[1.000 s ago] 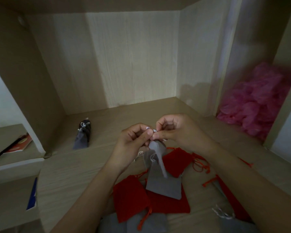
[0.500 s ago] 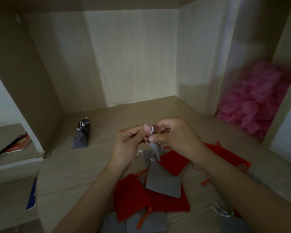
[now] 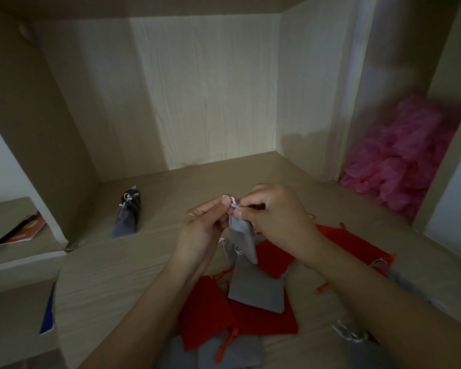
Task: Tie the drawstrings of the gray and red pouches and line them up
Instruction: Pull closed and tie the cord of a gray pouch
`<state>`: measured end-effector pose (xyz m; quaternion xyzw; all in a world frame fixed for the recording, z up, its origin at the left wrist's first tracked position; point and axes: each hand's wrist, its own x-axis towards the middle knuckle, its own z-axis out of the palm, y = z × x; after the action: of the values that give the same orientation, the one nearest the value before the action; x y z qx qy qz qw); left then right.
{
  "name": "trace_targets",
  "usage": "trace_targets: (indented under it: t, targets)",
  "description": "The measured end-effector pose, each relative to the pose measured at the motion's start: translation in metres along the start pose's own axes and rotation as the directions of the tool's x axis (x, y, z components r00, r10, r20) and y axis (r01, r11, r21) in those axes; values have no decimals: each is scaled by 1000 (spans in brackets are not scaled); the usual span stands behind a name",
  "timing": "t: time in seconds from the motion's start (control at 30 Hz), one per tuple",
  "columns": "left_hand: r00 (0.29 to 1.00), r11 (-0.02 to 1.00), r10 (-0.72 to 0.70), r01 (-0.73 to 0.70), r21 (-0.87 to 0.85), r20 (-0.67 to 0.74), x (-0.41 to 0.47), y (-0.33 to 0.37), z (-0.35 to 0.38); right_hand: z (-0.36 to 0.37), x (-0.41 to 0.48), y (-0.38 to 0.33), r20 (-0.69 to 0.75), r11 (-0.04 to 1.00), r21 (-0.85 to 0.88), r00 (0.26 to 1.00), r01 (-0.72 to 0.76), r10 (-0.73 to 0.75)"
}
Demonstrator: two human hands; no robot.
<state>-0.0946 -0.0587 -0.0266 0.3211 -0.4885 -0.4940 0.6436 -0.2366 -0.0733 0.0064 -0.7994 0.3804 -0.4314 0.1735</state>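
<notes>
– While the two hands meet above the pale wooden counter (image 3: 117, 262), what are they holding?

– Between them, the left hand (image 3: 205, 230) and the right hand (image 3: 274, 217) pinch the thin silvery drawstring (image 3: 233, 202) at the neck of a small gray fabric pouch (image 3: 241, 235), fingertips almost touching. The pouch hangs from the cord above a heap. I cannot tell whether its lower end touches anything.

– What heap?

– Flat red fabric pouches (image 3: 205, 312) and more flat gray pouches (image 3: 256, 286) overlap on the counter close to the person, with their cords loose. Well apart, at the back left, one dark gray pouch with a knotted neck (image 3: 128, 211) sits alone. It looks like the start of the line.

– What could go wrong from here?

– As I judge it, the cord is thin and held by fingertips only. If one end slips before the knot is drawn tight, the loop could open and the pouch drop into the heap. An uneven pull could leave the neck gaping. The light is dim, so the cord ends may be hard to follow. The loose orange cords below could also snag the hanging pouch when it is carried to the line.
</notes>
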Motion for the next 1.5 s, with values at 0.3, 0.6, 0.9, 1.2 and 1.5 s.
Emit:
trace_targets:
  t: [0.3, 0.6, 0.9, 1.2, 1.5]
  targets:
    - [977, 997, 16, -31, 65, 214, 3, 11, -19, -10, 2, -6, 162, 970, 178, 978, -163, 135]
    - [976, 898, 136, -193, 395, 167, -1, 24, -20, -7, -1, -6, 132, 992, 51, 986, -112, 104]
    - [959, 957, 83, -153, 246, 271, 1, 25, -23, -12, 0, -11, 252, 922, 297, 952, -248, 175]
    - [959, 878, 157, -244, 412, 235, -1, 32, -24, -8, -2, -8, 196, 960, 190, 966, -204, 166]
    - [973, 904, 208, -229, 361, 99, -6, 39, -13, -11, 1, -10, 238, 914, 303, 950, -271, 203]
